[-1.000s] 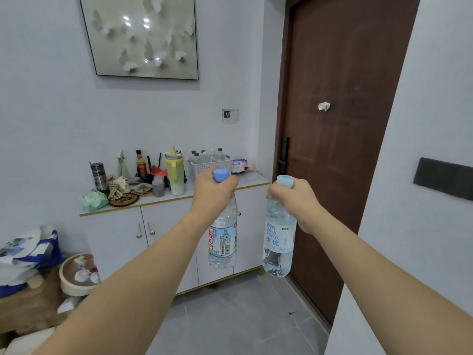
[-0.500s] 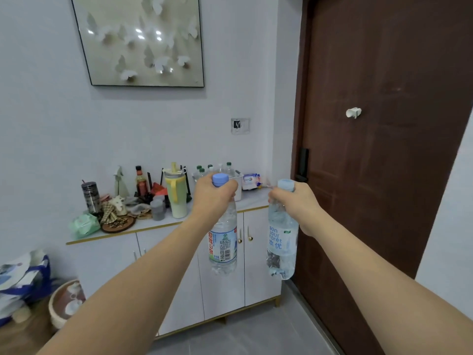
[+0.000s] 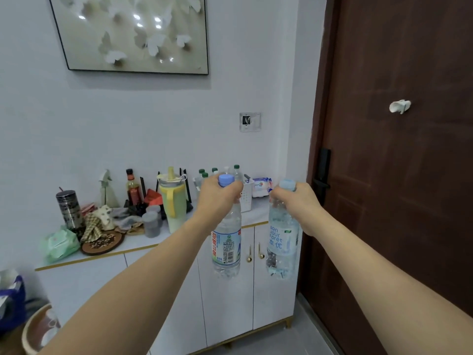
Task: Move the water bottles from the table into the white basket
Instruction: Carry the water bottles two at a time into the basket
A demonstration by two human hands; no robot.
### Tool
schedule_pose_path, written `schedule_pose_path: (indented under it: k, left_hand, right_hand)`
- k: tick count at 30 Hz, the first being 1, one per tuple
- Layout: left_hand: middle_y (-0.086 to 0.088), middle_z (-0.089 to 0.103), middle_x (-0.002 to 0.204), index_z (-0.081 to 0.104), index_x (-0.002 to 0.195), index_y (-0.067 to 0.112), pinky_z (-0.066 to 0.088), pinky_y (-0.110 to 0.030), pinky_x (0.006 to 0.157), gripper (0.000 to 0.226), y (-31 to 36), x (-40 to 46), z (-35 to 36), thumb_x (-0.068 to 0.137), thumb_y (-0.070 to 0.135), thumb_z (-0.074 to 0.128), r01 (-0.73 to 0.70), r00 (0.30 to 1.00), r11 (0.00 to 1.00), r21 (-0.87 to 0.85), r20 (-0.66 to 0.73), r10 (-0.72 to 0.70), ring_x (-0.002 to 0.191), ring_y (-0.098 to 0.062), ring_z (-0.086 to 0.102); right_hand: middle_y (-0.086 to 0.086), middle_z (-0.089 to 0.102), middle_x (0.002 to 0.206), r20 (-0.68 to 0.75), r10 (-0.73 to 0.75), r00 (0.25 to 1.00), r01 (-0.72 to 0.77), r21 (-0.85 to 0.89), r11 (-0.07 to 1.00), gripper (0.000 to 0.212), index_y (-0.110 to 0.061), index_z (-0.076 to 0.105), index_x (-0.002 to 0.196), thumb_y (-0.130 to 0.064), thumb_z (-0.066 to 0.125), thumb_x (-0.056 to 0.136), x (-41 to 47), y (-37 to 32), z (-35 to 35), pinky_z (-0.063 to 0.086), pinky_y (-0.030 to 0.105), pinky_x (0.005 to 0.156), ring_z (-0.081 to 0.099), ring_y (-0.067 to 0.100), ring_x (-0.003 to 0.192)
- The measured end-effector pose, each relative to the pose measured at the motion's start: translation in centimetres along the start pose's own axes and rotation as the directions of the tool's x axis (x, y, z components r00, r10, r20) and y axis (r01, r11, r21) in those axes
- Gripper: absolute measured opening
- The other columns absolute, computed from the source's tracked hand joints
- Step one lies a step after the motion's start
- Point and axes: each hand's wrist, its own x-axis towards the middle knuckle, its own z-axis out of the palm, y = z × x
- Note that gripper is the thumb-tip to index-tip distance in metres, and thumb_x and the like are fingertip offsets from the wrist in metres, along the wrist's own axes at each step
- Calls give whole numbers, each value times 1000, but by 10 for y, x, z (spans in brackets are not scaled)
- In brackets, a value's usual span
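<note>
Clear plastic, blue caps: the left hand (image 3: 218,194) grips one bottle (image 3: 227,242) by its neck, and the right hand (image 3: 294,201) grips the other bottle (image 3: 282,242) the same way. Both hang upright, caps up, in the air short of the desk (image 3: 143,248). The white basket (image 3: 247,194) behind seems to hold several bottles already; these two remain to go in.

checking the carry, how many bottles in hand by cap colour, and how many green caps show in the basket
blue cap: 1, left hand
pale blue cap: 1, right hand
green caps in the white basket: 4 visible
total: 6
</note>
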Motion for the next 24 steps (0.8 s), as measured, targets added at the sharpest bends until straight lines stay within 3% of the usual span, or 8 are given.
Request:
schedule_pose_path:
  k: [5,9,11,13,15,19,21,24]
  left_hand:
    - [-4,57,58,57,67,1,41,-22,49,19,-19,76,-8,75,18,59,-22,995,1000,5,102,22,53,-13,49]
    - [-4,53,63,57,74,0,37,-23,50,23,-37,131,-6,76,23,58,-12,995,1000,16,97,11,54,-12,45]
    - [2,47,60,51,69,8,34,-19,45,19,-48,155,-1,77,24,59,-15,997,999,47,81,11,50,-9,41]
    - [6,46,67,45,65,15,35,-18,48,22,-60,178,5,78,28,59,-82,996,983,162,37,77,60,-11,43]
    - [2,46,80,47,67,16,37,-25,57,26,-72,201,10,77,38,56,-162,986,918,363,14,168,77,-16,43]
    - [5,46,58,48,70,14,32,-26,49,31,-89,252,18,75,44,54,-150,988,880,452,28,154,51,-15,39]
    - [7,41,53,42,66,16,30,-25,47,30,-96,280,22,76,42,55,-142,988,895,423,7,153,47,-14,35]
    - [6,38,53,40,65,17,30,-27,46,29,-102,326,29,74,40,56,-105,992,921,374,-27,124,47,-13,32]
  right_hand:
    - [-6,66,58,-20,10,1000,-11,-4,1000,8,-14,68,69,-18,68,76,73,2,27,51,22,50,62,7,52]
    - [-8,64,57,-59,-28,998,30,33,999,12,-17,66,67,-19,69,78,124,8,43,49,24,55,61,5,53]
    - [-6,64,60,-68,-42,997,45,38,998,13,-17,64,69,-21,69,80,150,12,49,49,27,59,60,8,57]
    - [-3,64,67,-90,-58,994,60,30,998,11,-16,62,76,-23,68,82,178,19,55,50,30,63,61,13,64]
    - [-1,66,79,-126,-63,990,69,40,997,13,-17,60,88,-28,67,84,207,26,58,51,31,68,62,14,71]
    - [0,59,99,-157,-104,982,109,19,994,37,-16,46,114,-36,62,88,271,35,63,50,31,72,59,14,86]
    - [1,56,106,-154,-126,980,130,21,991,39,-17,42,118,-39,59,91,304,37,64,49,31,76,58,16,94]
    - [2,51,112,-122,-159,980,164,32,986,43,-14,36,124,-40,54,94,358,39,68,46,27,69,54,17,100]
